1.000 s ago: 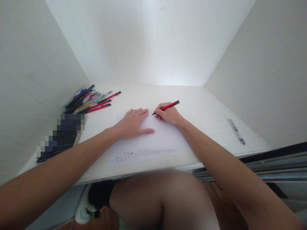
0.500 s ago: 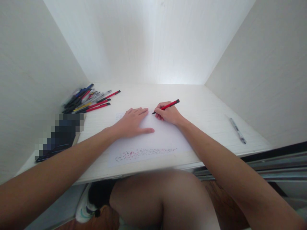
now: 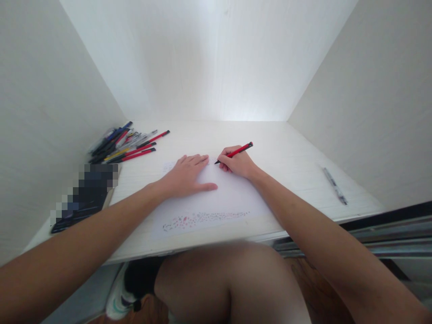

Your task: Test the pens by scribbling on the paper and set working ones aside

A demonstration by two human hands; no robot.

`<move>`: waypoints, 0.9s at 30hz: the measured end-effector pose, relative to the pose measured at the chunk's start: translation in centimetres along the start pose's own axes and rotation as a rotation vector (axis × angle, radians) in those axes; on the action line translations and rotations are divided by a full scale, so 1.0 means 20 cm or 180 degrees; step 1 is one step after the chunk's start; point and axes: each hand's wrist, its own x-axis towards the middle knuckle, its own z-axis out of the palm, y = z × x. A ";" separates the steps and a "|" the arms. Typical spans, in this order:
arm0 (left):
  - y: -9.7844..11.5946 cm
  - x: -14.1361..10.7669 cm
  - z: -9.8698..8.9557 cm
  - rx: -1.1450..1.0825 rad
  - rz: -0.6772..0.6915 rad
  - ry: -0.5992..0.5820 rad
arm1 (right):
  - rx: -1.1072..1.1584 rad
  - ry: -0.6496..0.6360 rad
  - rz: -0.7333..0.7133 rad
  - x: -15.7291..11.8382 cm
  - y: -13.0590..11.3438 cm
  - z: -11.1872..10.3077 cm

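Your right hand (image 3: 238,164) pinches the red pen (image 3: 240,149), tip toward 8 o'clock over the paper (image 3: 229,193), where your empty left hand (image 3: 187,176) lies flat, thumb splayed, at that tip's 9 o'clock

The pen (image 3: 239,150) at the centre is red with black ends; the paper (image 3: 236,193) is white, speckled dark and red towards six o'clock. Over at ten o'clock I see a pile (image 3: 116,144) of red, black, blue, yellow and clear. White desk (image 3: 202,137). At seven, black sock (image 3: 140,276), white shoe (image 3: 116,299) lined green.
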 end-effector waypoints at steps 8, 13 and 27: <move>-0.02 0.01 0.02 -0.0011 0.0011 0.0016 | 0.0072 0.0118 0.0065 -0.01 0.00 0.00; -0.02 0.01 0.02 -0.0063 0.0048 0.0037 | 0.0072 0.0056 0.0073 -0.01 -0.01 -0.01; -0.03 0.01 0.01 -0.0006 0.0048 -0.0018 | 0.0094 0.0088 0.0092 -0.01 -0.02 -0.01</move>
